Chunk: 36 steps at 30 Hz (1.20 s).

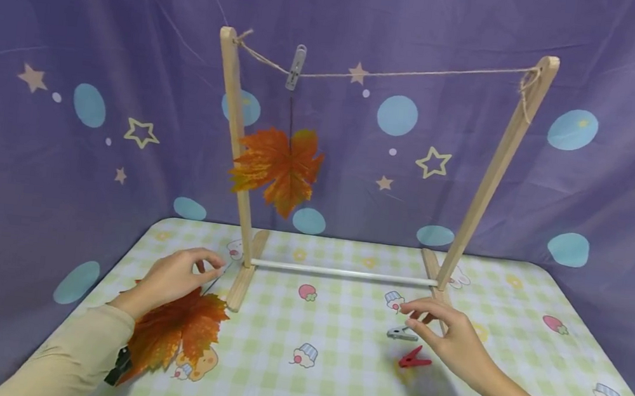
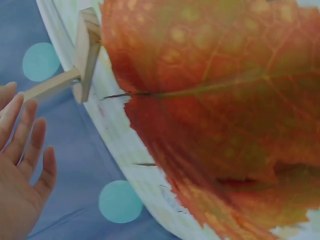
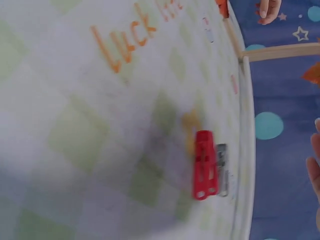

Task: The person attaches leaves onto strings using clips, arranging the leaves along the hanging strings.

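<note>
My left hand (image 1: 174, 277) hovers above orange maple leaves (image 1: 184, 332) lying at the table's left, its fingers loosely bent with nothing between them. The left wrist view shows its fingers spread apart beside the leaf (image 2: 210, 120), and two stems stick out there. On the right, my right hand (image 1: 450, 338) hangs just over two clothespins, a grey one (image 1: 402, 333) and a red one (image 1: 414, 358), touching neither. From the twine (image 1: 398, 75) hangs another orange maple leaf (image 1: 288, 166), its stem clipped by a grey clothespin (image 1: 295, 68).
A wooden frame with a left post (image 1: 235, 126) and a right post (image 1: 498, 171) carries the twine. A white rod (image 1: 344, 273) joins its feet. The checked tablecloth (image 1: 351, 329) covers the table, and a purple curtain (image 1: 370, 12) stands behind. Something dark (image 1: 119, 367) lies beside the leaves.
</note>
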Tool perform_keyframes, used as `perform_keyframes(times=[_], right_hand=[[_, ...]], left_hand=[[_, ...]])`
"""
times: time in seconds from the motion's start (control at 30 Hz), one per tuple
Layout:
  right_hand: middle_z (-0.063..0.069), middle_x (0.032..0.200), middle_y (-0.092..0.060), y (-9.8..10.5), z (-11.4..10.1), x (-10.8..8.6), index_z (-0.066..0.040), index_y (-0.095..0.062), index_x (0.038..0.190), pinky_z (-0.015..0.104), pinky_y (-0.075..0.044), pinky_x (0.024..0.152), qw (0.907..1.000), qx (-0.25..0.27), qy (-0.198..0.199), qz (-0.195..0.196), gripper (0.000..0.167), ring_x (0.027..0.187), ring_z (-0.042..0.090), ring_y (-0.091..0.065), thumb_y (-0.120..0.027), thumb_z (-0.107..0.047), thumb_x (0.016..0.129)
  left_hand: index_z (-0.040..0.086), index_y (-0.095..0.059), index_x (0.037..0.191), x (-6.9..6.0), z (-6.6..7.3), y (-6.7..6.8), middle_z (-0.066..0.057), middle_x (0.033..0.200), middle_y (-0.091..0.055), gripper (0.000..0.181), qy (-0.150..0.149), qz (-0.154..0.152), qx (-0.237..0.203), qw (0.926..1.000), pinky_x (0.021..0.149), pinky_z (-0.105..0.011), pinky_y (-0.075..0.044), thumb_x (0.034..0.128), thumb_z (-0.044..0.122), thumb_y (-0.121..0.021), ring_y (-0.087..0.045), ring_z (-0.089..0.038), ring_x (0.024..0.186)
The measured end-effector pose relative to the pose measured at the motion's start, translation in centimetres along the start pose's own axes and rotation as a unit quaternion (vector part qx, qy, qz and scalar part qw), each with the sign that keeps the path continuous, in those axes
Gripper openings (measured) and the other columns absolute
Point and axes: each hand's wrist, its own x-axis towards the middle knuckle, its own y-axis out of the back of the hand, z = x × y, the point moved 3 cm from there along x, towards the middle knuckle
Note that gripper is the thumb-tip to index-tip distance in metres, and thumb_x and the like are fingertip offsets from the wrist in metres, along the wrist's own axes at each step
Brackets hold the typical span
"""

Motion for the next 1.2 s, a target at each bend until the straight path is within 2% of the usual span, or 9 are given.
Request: perform_keyframes(times=[0.1,0.23,0.37,0.53,0.67,0.87,1.2], right_hand=[[-0.004,0.109,-0.071,-0.3,0.7,-0.5,-0.015,-0.072,0.113,0.027,-0.050,0.078,0.9997,0.006,-0.019,-0.015,0.024,0.087,0.010,-0.063,-0.071,-0.006,0.091],[-0.001,0.110,-0.070,-0.5,1.5,-1.2,-0.015,-0.071,0.114,0.026,-0.051,0.078,0.9996,0.005,-0.009,-0.028,0.026,0.088,0.008,-0.063,-0.072,-0.006,0.090],[0.005,0.108,-0.069,-0.6,2.2,-1.7,-0.013,-0.071,0.114,0.027,-0.051,0.077,0.9993,0.010,-0.004,-0.036,0.026,0.089,0.011,-0.062,-0.073,-0.006,0.089],[0.005,0.107,-0.069,-0.6,2.9,-2.2,-0.007,-0.070,0.113,0.026,-0.052,0.075,0.9987,0.017,-0.014,-0.047,0.025,0.089,0.014,-0.061,-0.073,-0.004,0.088],[0.005,0.108,-0.069,-0.6,3.5,-2.6,-0.007,-0.070,0.113,0.026,-0.051,0.076,0.9976,0.019,-0.026,-0.062,0.026,0.090,0.016,-0.061,-0.073,-0.005,0.088],[0.002,0.111,-0.068,-0.5,4.0,-3.0,-0.009,-0.069,0.115,0.029,-0.051,0.077,0.9945,0.031,-0.036,-0.094,0.026,0.091,0.017,-0.061,-0.073,-0.016,0.090],[0.002,0.108,-0.067,-0.5,4.9,-3.4,-0.007,-0.070,0.114,0.031,-0.050,0.075,0.9911,0.025,-0.029,-0.127,0.030,0.090,0.017,-0.060,-0.075,-0.020,0.088]], left_hand=[[0.023,-0.073,0.113,0.3,-0.6,-0.6,0.003,0.103,-0.068,0.026,0.012,-0.017,-0.001,0.9998,0.059,-0.034,-0.043,0.0943,0.039,-0.068,-0.059,-0.015,0.083],[0.020,-0.073,0.114,0.7,-1.5,-1.4,0.003,0.101,-0.068,0.028,0.022,-0.032,0.000,0.9992,0.059,-0.034,-0.043,0.0940,0.040,-0.068,-0.059,-0.015,0.082],[0.019,-0.074,0.112,1.1,-2.5,-1.9,0.003,0.102,-0.068,0.026,0.020,-0.029,-0.005,0.9994,0.061,-0.034,-0.045,0.0939,0.037,-0.069,-0.060,-0.015,0.083],[0.018,-0.075,0.109,1.5,-3.3,-2.3,0.003,0.101,-0.069,0.021,0.014,-0.022,-0.009,0.9996,0.062,-0.034,-0.046,0.0938,0.031,-0.070,-0.061,-0.016,0.084],[0.018,-0.075,0.106,1.8,-3.7,-2.6,0.003,0.098,-0.070,0.018,0.015,-0.022,-0.013,0.9995,0.062,-0.034,-0.046,0.0935,0.030,-0.071,-0.061,-0.016,0.082],[0.018,-0.075,0.104,2.3,-4.1,-3.1,0.002,0.100,-0.070,0.016,0.024,-0.029,-0.023,0.9990,0.065,-0.036,-0.048,0.0934,0.029,-0.071,-0.061,-0.018,0.085],[0.013,-0.074,0.104,3.1,-4.8,-3.9,-0.001,0.096,-0.070,0.017,0.035,-0.045,-0.036,0.9978,0.066,-0.036,-0.049,0.0930,0.025,-0.071,-0.062,-0.021,0.085]])
